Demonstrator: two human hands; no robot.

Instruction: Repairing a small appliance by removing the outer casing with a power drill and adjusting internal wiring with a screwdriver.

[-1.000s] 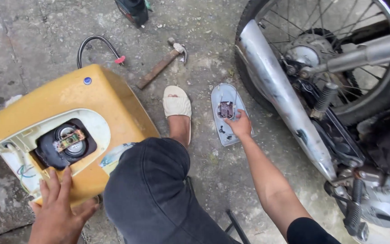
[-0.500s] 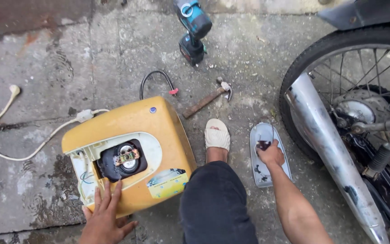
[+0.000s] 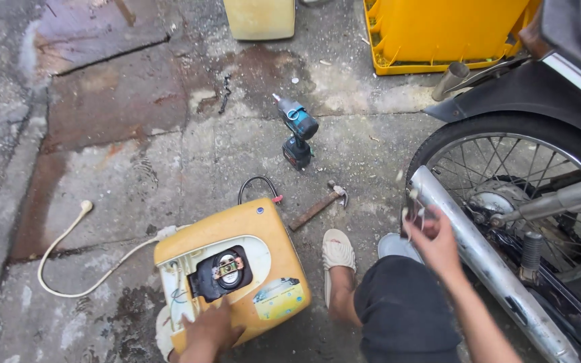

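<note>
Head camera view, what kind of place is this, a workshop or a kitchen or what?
Probably an outdoor roadside repair spot. The floor is stained, cracked concrete, a motorbike is parked at the right, and a cordless drill and hammer lie loose on the ground by an opened yellow appliance.

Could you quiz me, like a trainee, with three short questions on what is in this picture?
1. True or false: the left hand rests on the yellow appliance.
2. Which tool lies nearest the white shoe: A the hammer, B the cordless drill, C the yellow crate?
3. Fill in: the right hand is raised beside the motorcycle's chrome ____.

Key: 1 true; 2 A; 3 exhaust.
</note>
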